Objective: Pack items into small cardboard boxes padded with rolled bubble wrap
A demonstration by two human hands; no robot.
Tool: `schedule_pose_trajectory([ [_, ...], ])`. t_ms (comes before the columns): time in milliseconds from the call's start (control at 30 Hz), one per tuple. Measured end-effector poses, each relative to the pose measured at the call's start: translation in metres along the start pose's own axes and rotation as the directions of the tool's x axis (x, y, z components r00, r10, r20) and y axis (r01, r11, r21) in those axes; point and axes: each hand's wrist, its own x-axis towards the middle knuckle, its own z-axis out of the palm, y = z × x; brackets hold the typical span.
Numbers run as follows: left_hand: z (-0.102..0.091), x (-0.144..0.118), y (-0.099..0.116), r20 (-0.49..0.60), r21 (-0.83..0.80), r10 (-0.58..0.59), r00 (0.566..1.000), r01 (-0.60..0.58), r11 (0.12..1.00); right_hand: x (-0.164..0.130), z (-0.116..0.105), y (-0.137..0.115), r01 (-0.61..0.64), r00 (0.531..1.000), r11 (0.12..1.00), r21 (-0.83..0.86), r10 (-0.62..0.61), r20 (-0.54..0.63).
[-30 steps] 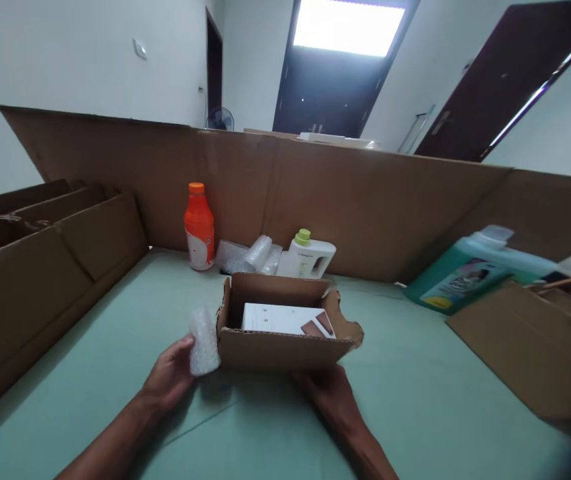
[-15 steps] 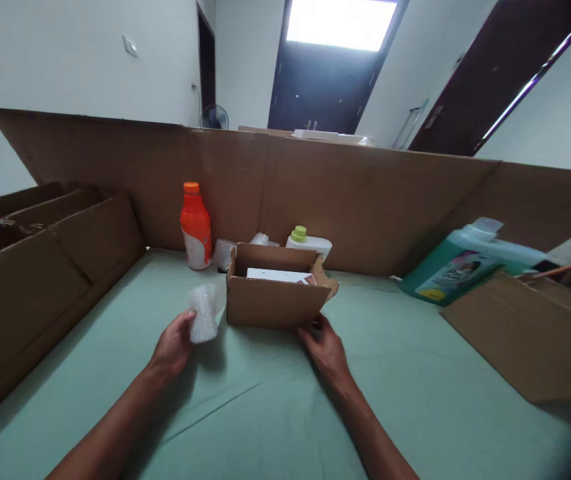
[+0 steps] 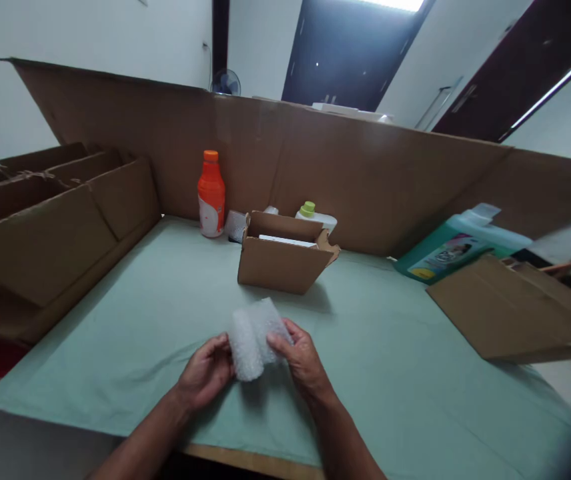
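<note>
Bubble wrap [image 3: 248,343] between carton [image 3: 276,267] and edge [image 3: 255,461]

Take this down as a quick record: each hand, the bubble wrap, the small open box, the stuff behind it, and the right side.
left hand: at the rolled side of the bubble wrap, grip unclear
right hand: pinching the wrap's flat end
wrap state: partly rolled
small open box: white item inside
behind: orange bottle, green-capped white bottle partly hidden
right side: teal jug, larger cardboard box
</note>
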Motion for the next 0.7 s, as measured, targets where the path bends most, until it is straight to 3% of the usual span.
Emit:
schedule_pose_trajectory([
  [67, -0.010, -0.005, 0.010, -0.102, 0.099, 0.163, 0.981, -0.153, 0.983, -0.002, -0.001, -0.017, 0.081, 0.992, 0.986, -0.146, -0.093, -0.081],
  [167, -0.016, -0.016, 0.033, -0.184, 0.426, 0.488, 0.854, -0.378, 0.822, -0.005, -0.002, -0.040, 0.186, 0.961, 0.896, -0.403, -0.251, -0.113],
  [233, -0.009, -0.022, 0.048, -0.077, 0.651, 0.626, 0.776, -0.436, 0.621, -0.006, 0.000, -0.051, 0.218, 0.948, 0.844, -0.491, -0.302, -0.098],
  [300, 0.006, -0.023, 0.060, 0.081, 0.801, 0.667, 0.741, -0.446, 0.399, -0.006, 0.005, -0.058, 0.247, 0.940, 0.823, -0.512, -0.331, -0.078],
  [367, 0.022, -0.020, 0.069, 0.220, 0.875, 0.630, 0.745, -0.435, 0.210, -0.007, 0.010, -0.064, 0.281, 0.930, 0.810, -0.514, -0.363, -0.064],
  [433, 0.032, -0.010, 0.073, 0.315, 0.899, 0.521, 0.793, -0.426, 0.105, -0.008, 0.013, -0.068, 0.317, 0.916, 0.797, -0.514, -0.398, -0.051],
  [567, 0.023, 0.015, 0.074, 0.319, 0.920, 0.246, 0.915, -0.362, 0.153, -0.009, 0.001, -0.075, 0.341, 0.880, 0.801, -0.492, -0.456, -0.133],
  [700, -0.006, 0.027, 0.076, 0.245, 0.938, 0.162, 0.956, -0.276, 0.210, -0.013, -0.035, -0.069, 0.303, 0.784, 0.821, -0.484, -0.503, -0.363],
])
